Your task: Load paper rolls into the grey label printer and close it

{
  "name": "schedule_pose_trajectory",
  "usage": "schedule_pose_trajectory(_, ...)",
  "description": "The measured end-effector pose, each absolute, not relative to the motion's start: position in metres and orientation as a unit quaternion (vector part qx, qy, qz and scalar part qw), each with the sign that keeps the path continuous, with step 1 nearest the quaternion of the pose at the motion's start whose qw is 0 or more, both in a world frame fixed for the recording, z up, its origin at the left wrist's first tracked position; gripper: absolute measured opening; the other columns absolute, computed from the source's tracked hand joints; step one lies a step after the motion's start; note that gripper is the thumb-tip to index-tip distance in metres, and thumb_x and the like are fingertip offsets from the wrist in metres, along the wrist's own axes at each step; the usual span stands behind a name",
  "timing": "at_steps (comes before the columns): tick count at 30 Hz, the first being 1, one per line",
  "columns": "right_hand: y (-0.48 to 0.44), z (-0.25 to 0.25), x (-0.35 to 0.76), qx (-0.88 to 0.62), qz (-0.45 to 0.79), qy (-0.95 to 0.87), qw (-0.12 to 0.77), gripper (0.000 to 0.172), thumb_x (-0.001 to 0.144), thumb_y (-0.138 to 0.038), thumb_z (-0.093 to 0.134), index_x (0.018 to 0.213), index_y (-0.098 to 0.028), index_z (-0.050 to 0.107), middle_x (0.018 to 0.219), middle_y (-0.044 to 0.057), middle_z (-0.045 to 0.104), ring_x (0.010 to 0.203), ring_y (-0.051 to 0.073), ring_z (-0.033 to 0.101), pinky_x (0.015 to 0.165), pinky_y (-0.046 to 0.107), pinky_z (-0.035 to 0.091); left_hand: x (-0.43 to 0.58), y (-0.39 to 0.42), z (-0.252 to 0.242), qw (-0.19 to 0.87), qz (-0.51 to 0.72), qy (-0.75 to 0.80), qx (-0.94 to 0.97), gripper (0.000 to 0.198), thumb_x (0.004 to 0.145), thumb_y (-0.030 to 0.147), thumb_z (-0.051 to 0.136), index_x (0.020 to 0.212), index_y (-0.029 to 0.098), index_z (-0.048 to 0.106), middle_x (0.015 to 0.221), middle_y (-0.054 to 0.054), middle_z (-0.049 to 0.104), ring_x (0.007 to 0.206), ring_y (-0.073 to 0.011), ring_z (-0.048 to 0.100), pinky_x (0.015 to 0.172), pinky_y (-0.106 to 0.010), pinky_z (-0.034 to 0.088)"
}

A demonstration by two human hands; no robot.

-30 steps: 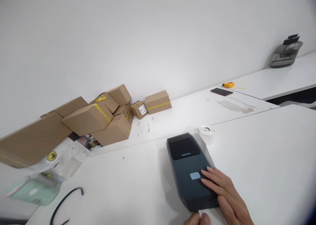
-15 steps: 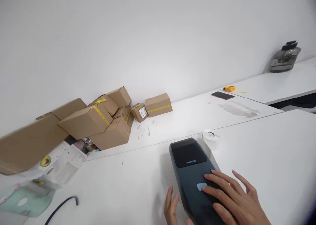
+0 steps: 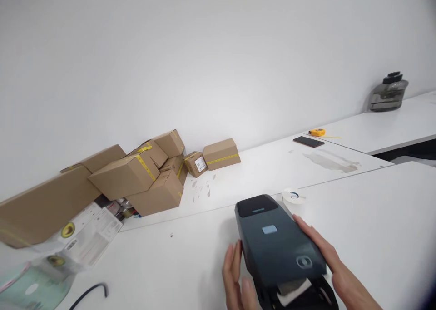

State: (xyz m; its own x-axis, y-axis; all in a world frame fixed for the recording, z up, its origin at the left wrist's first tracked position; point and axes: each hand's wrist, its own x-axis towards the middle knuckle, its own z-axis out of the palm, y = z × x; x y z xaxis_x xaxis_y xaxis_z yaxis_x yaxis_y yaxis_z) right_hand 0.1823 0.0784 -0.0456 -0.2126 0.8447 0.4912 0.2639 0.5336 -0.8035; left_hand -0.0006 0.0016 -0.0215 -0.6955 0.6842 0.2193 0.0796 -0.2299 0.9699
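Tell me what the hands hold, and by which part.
The dark printer's lid, raised at the near end: left hand at its left edge, right hand along its right edge.

Packing room, taped cardboard boxes [image 3: 136, 176], label printer [image 3: 277, 251]

Head-worn camera, facing forward and down over white table [image 3: 374, 228], label printer [image 3: 275, 246] close below, wall [image 3: 218, 51] beyond

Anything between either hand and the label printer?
Nothing visible. The left hand lies flat against the label printer's left side and the right hand along its right edge, both touching. The label roll sits behind the printer, clear of both hands.
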Motion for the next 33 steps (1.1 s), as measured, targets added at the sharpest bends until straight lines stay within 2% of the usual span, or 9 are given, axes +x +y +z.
schedule_pose_trajectory(3, 0.098, 0.009, 0.169, -0.353, 0.242, -0.750, 0.505, 0.058, 0.098, -0.053, 0.028, 0.153, -0.035, 0.031, 0.160, 0.000, 0.035, 0.146, 0.031, 0.033, 0.117, 0.052, 0.034, -0.020, 0.033, -0.001, 0.230, 0.700, 0.591, 0.328, 0.051, 0.092, 0.054, 0.048, 0.131, 0.021, 0.054, 0.137, -0.012, 0.060, 0.132, -0.0270, 0.051, 0.109, -0.039, 0.041)
schedule_pose_trajectory(7, 0.141, 0.062, 0.147, -0.340, 0.216, -0.752, 0.522, 0.050, 0.099, -0.052, 0.032, 0.146, -0.036, 0.038, 0.144, 0.004, 0.054, 0.130, 0.027, 0.052, 0.108, 0.047, 0.044, -0.033, 0.070, -0.009, 0.280, 0.639, 0.613, 0.371, 0.055, 0.083, 0.050, 0.062, 0.129, 0.020, 0.055, 0.143, -0.012, 0.054, 0.136, -0.0276, 0.047, 0.114, -0.038, 0.035)
schedule_pose_trajectory(11, 0.177, 0.090, 0.127, -0.387, 0.203, -0.740, 0.511, 0.053, 0.099, -0.054, 0.030, 0.147, -0.032, 0.036, 0.129, 0.008, 0.063, 0.116, 0.028, 0.061, 0.096, 0.047, 0.049, -0.030, 0.080, -0.023, 0.341, 0.610, 0.588, 0.406, 0.069, 0.083, 0.051, 0.063, 0.141, 0.020, 0.042, 0.152, -0.012, 0.043, 0.137, -0.0255, 0.045, 0.110, -0.033, 0.039)
schedule_pose_trajectory(14, 0.197, 0.099, 0.113, -0.411, 0.186, -0.737, 0.502, 0.058, 0.099, -0.055, 0.029, 0.151, -0.030, 0.028, 0.132, 0.009, 0.061, 0.114, 0.029, 0.062, 0.095, 0.049, 0.049, -0.029, 0.080, -0.024, 0.350, 0.594, 0.587, 0.426, 0.078, 0.082, 0.051, 0.065, 0.146, 0.018, 0.035, 0.153, -0.014, 0.040, 0.140, -0.0250, 0.041, 0.111, -0.032, 0.037)
schedule_pose_trajectory(17, 0.216, 0.101, 0.102, -0.402, 0.148, -0.746, 0.509, 0.062, 0.099, -0.055, 0.031, 0.154, -0.028, 0.021, 0.146, 0.011, 0.050, 0.122, 0.030, 0.057, 0.097, 0.050, 0.049, -0.031, 0.082, -0.020, 0.351, 0.583, 0.592, 0.432, 0.087, 0.077, 0.048, 0.070, 0.148, 0.017, 0.031, 0.154, -0.015, 0.038, 0.143, -0.0265, 0.036, 0.112, -0.032, 0.036)
schedule_pose_trajectory(20, 0.231, 0.100, 0.096, -0.393, 0.128, -0.759, 0.503, 0.059, 0.100, -0.052, 0.031, 0.152, -0.026, 0.026, 0.145, 0.012, 0.050, 0.123, 0.031, 0.057, 0.097, 0.051, 0.049, -0.033, 0.084, -0.020, 0.351, 0.573, 0.598, 0.437, 0.087, 0.076, 0.043, 0.072, 0.149, 0.018, 0.031, 0.156, -0.014, 0.037, 0.144, -0.0270, 0.034, 0.112, -0.032, 0.037)
schedule_pose_trajectory(24, 0.238, 0.099, 0.096, -0.391, 0.133, -0.765, 0.495, 0.053, 0.100, -0.050, 0.032, 0.146, -0.024, 0.036, 0.141, 0.012, 0.055, 0.121, 0.031, 0.060, 0.098, 0.050, 0.049, -0.034, 0.085, -0.022, 0.355, 0.577, 0.597, 0.429, 0.080, 0.077, 0.034, 0.069, 0.148, 0.020, 0.035, 0.152, -0.012, 0.044, 0.141, -0.0259, 0.040, 0.112, -0.032, 0.037)
schedule_pose_trajectory(30, 0.235, 0.101, 0.102, -0.394, 0.144, -0.771, 0.480, 0.054, 0.100, -0.052, 0.032, 0.147, -0.025, 0.035, 0.140, 0.011, 0.056, 0.116, 0.029, 0.062, 0.097, 0.048, 0.050, -0.031, 0.084, -0.023, 0.335, 0.579, 0.604, 0.434, 0.079, 0.078, 0.028, 0.067, 0.149, 0.018, 0.033, 0.153, -0.013, 0.044, 0.141, -0.0251, 0.041, 0.113, -0.032, 0.036)
schedule_pose_trajectory(33, 0.228, 0.102, 0.105, -0.383, 0.130, -0.772, 0.490, 0.056, 0.100, -0.050, 0.036, 0.149, -0.024, 0.030, 0.145, 0.013, 0.050, 0.122, 0.029, 0.058, 0.099, 0.048, 0.049, -0.030, 0.084, -0.021, 0.332, 0.571, 0.614, 0.432, 0.080, 0.078, 0.029, 0.066, 0.150, 0.018, 0.031, 0.155, -0.012, 0.040, 0.143, -0.0243, 0.038, 0.114, -0.031, 0.035)
